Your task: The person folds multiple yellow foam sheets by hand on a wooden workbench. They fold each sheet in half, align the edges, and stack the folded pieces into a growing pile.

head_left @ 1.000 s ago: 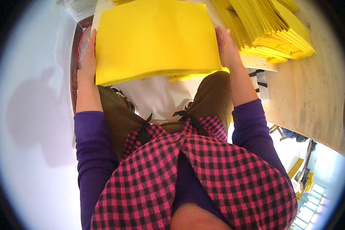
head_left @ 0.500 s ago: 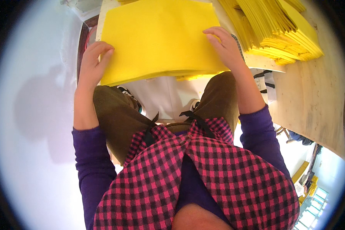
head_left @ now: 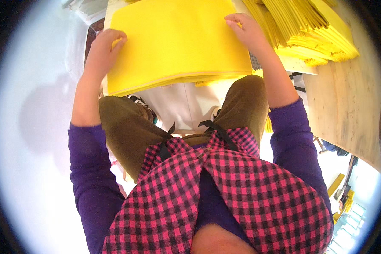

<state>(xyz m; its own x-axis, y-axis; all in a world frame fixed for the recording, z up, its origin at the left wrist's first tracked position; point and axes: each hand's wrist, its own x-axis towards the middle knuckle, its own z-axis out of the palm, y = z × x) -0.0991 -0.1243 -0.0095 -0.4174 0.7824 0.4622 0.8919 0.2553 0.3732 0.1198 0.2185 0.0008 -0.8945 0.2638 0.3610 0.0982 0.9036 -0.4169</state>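
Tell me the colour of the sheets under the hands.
Bright yellow sheets; the head view shows them best.

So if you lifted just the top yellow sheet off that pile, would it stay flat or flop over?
Probably it would flop. The top yellow sheet looks very thin, since the pile's edge shows many fine layers. It likely weighs little and may slide easily, as its surface looks smooth. The left hand curls at its edge; the right hand rests fingers on top.

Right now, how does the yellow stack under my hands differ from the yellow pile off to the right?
The stack under the hands lies flat and squared, with its broad top face showing; the pile on the right is fanned, showing mostly edges. The left hand and right hand touch the first stack; neither touches the pile. Both are bright yellow sheets.
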